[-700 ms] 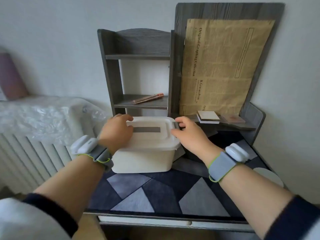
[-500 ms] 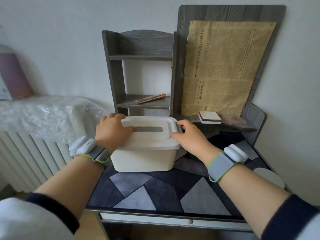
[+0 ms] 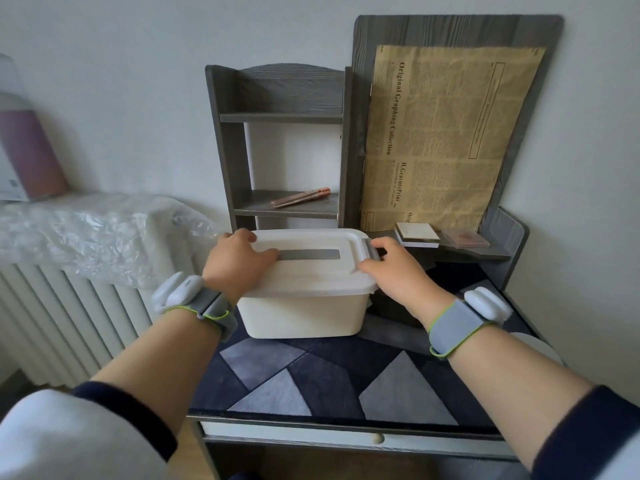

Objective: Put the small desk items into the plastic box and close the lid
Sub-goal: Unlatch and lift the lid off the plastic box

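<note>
A white plastic box (image 3: 304, 315) stands on the dark patterned desk mat, with its white lid (image 3: 311, 271) lying flat on top. A grey strip runs along the lid's middle. My left hand (image 3: 239, 263) presses on the lid's left end, fingers curled over the edge. My right hand (image 3: 391, 268) rests on the lid's right end, fingertips at the grey latch (image 3: 370, 249). The box's contents are hidden. A copper pen (image 3: 300, 197) lies on the small shelf behind. A notepad (image 3: 415, 233) and a reddish flat item (image 3: 465, 239) sit on the low ledge at right.
A grey shelf unit (image 3: 228, 140) and a board with a brown newspaper sheet (image 3: 446, 133) stand against the wall. A radiator (image 3: 69, 306) covered with bubble wrap is at left. A white round object (image 3: 540, 348) lies at the desk's right edge. A drawer front (image 3: 346, 438) runs below.
Both hands stay on the lid's ends. The left hand's fingers have shifted slightly along the left edge; the view has drifted a little.
</note>
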A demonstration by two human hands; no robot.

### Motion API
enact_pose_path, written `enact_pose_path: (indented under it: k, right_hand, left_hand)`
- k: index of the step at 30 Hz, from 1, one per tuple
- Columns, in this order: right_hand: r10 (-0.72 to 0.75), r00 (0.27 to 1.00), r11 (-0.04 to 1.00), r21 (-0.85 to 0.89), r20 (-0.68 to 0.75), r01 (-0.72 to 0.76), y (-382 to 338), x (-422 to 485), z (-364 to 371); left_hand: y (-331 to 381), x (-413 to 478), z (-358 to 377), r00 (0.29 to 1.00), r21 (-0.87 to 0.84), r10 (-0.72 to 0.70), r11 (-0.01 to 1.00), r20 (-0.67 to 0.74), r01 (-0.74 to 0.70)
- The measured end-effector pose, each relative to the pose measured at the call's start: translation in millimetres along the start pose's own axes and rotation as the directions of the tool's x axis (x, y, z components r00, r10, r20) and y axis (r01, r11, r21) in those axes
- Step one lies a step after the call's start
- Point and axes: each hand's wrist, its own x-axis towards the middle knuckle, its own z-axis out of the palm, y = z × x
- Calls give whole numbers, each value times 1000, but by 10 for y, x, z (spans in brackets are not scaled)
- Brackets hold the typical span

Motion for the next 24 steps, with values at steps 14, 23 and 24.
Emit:
enact_pose_path:
  k: [14, 23, 24]
  right_hand:
    - [52, 979, 995, -72, -198, -67, 367, 103, -365]
    - [120, 951, 980, -119, -284, -159, 398, 200, -309]
    - [122, 950, 981, -111, -286, -159, 406, 197, -301]
  left_hand:
    - [324, -16, 317, 994, -162, 106, 981, 17, -101]
    - [242, 20, 399, 999, -296, -35, 954, 27, 41]
    - [243, 7, 408, 999, -306, -36, 951, 24, 42]
